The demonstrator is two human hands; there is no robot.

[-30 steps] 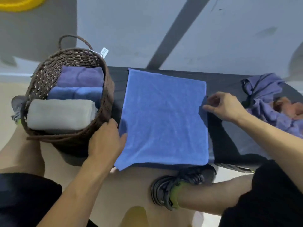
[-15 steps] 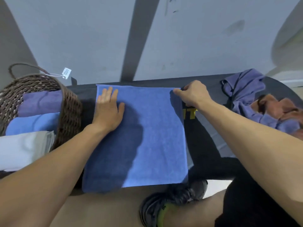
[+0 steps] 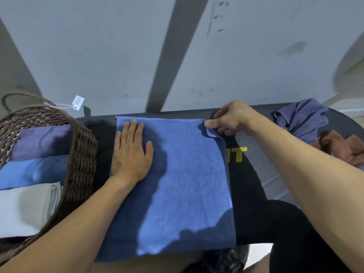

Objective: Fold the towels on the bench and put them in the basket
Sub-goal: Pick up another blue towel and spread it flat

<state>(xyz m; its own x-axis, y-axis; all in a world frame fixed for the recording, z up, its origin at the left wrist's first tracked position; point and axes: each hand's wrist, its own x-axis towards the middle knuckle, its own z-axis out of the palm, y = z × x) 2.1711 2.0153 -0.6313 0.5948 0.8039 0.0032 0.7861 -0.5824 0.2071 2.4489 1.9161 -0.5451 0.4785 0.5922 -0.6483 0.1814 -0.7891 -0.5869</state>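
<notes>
Holding three folded towels, purple, blue and grey, the basket (image 3: 82, 154) stands left of the blue towel (image 3: 183, 184) spread on the counter (image 3: 248, 186). Left hand (image 3: 131, 154) presses it flat, fingers straight; right hand (image 3: 230, 119) pinches its far right corner.

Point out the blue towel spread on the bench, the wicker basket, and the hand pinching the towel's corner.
blue towel (image 3: 183, 174): head view, middle of the flat cloth.
wicker basket (image 3: 82, 154): head view, right side of its woven wall.
right hand (image 3: 230, 119): head view, back of the hand.
</notes>
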